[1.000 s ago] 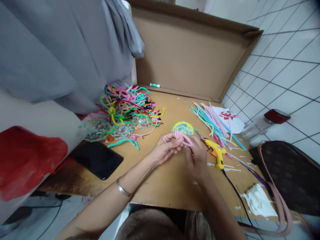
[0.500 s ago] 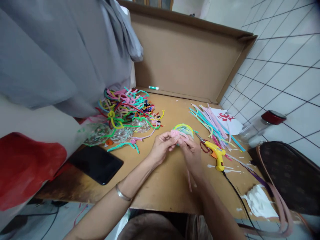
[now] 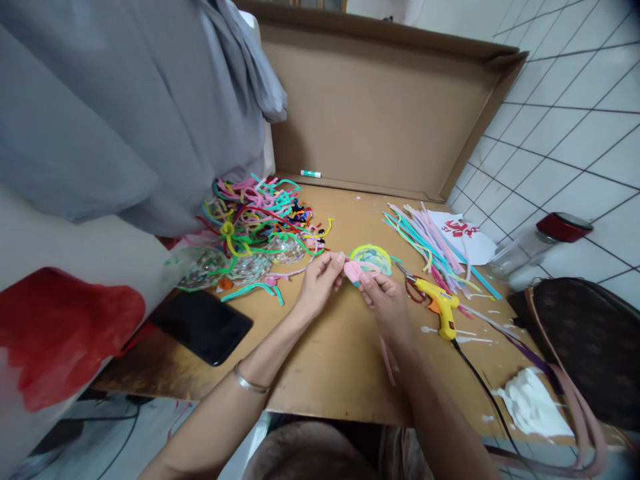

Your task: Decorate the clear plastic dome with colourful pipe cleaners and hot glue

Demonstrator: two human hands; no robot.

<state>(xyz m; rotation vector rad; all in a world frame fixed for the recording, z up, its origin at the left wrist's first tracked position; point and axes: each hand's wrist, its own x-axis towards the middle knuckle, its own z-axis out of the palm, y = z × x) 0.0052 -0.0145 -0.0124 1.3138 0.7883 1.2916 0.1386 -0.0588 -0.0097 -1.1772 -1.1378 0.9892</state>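
Observation:
A pink pipe cleaner (image 3: 354,271), bent into a small rounded shape with a loop, is held between my two hands above the table. My left hand (image 3: 320,283) pinches its left edge with thumb and fingertips. On the other side, my right hand (image 3: 385,297) grips its lower right part, fingers closed. A loose pink end hangs down below my right wrist. Just behind the pink piece lies a round clear disc with a yellow rim (image 3: 370,255), partly covered by it. Close to my right hand are a yellow glue gun (image 3: 437,300) and dark red-handled scissors (image 3: 414,289).
A tangled heap of coloured pipe cleaners (image 3: 260,207) and clear plastic discs (image 3: 250,268) lie left, near a black phone (image 3: 203,327). Straight pipe cleaners (image 3: 425,233), a bottle (image 3: 540,243), a brown bag (image 3: 585,353) and crumpled tissue (image 3: 534,403) are right. Cardboard (image 3: 380,107) stands behind.
My hands have moved slightly apart, showing more of the pink piece between them. My left fingers have shifted to its left edge. The whole view has shifted a little.

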